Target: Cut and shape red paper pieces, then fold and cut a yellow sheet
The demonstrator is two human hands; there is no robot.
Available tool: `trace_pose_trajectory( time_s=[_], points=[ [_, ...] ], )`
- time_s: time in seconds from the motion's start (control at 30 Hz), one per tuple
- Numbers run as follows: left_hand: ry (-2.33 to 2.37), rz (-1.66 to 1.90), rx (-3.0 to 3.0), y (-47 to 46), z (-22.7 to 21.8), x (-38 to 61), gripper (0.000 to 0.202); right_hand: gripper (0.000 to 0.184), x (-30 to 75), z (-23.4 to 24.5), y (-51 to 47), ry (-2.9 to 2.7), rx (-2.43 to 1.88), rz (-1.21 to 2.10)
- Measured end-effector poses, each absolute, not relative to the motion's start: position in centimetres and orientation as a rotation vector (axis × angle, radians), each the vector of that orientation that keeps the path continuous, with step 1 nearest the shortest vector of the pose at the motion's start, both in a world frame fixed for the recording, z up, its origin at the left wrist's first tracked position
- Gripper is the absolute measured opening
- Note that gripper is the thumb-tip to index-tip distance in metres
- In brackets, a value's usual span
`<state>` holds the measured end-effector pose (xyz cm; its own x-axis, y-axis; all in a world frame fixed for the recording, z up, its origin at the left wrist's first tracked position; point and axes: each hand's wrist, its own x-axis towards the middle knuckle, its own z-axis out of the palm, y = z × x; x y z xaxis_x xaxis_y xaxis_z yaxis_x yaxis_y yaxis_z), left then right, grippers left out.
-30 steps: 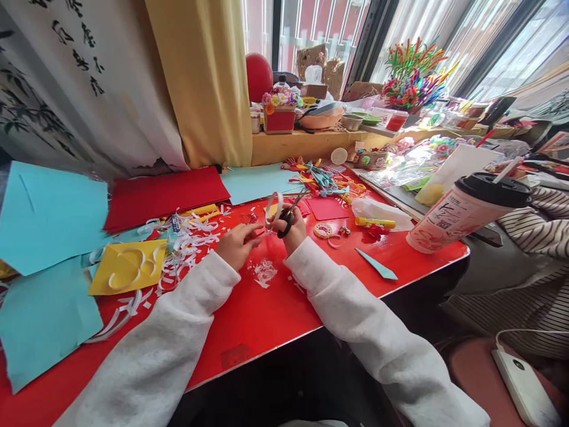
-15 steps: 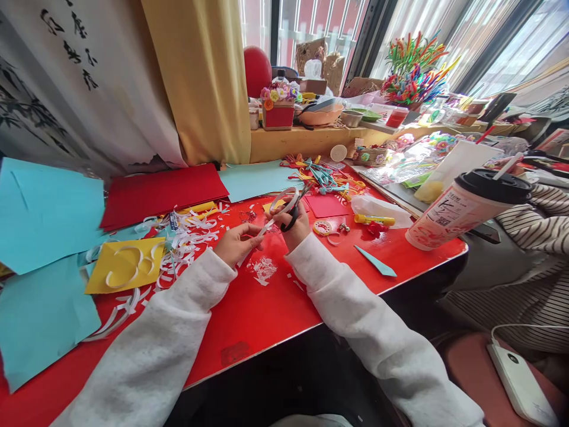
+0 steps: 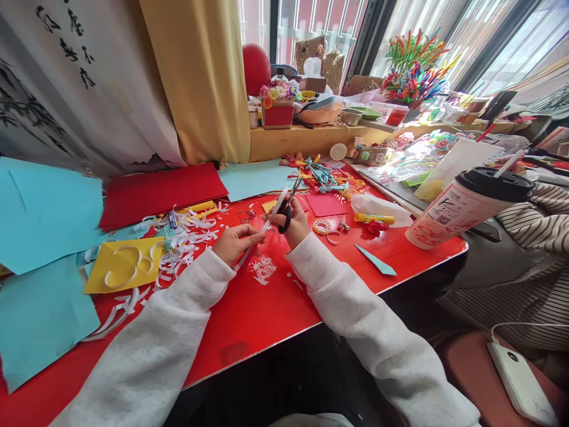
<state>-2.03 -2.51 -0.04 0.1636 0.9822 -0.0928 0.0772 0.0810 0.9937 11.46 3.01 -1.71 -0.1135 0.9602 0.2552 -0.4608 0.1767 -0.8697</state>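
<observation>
My left hand pinches a narrow white strip between thumb and fingers. One end of the strip runs up and away, beside the scissors; the other hangs below my hand. In my right hand is a pair of scissors with black handles, its blades pointing away from me. Whether the blades touch the strip I cannot tell. Under my hands, a small heap of white scraps lies on the red table. A yellow card with curled white strips on it lies to the left.
Many white paper clippings lie left of my hands. Light-blue sheets and red sheets cover the left and back. At right are a tape roll, a yellow tube, a blue paper piece and a tilted drink cup.
The strip's far part formed a loop by the scissors; now it stands out straight. The scissors have turned slightly, and my hands stay nearly in place.
</observation>
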Motion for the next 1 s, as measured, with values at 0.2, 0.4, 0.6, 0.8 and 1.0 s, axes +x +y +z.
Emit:
trace_pose_trajectory(
  time_s=[0.2,0.4,0.6,0.8,1.0],
  points=[
    [1.113,0.961,1.2,-2.4,-0.2,-2.0,0.036,0.038,11.8,-1.1,2.4,-1.321,-0.633,1.089],
    [1.214,1.112,1.227,-2.6,-1.1,-1.1,0.046,0.029,12.6,-1.2,2.2,-1.549,-0.939,0.754],
    [1.298,1.033,1.389,-2.5,-1.4,-1.3,0.027,0.028,13.0,-1.7,2.6,-1.613,-1.064,0.594],
    [1.162,0.958,0.979,-2.2,-1.1,-1.6,0.024,0.039,13.2,-1.0,2.8,-1.576,-1.053,0.764],
    [1.153,0.994,0.854,-2.3,-0.8,-2.7,0.021,0.047,14.5,0.7,1.8,-1.771,-0.952,1.36]
  ],
)
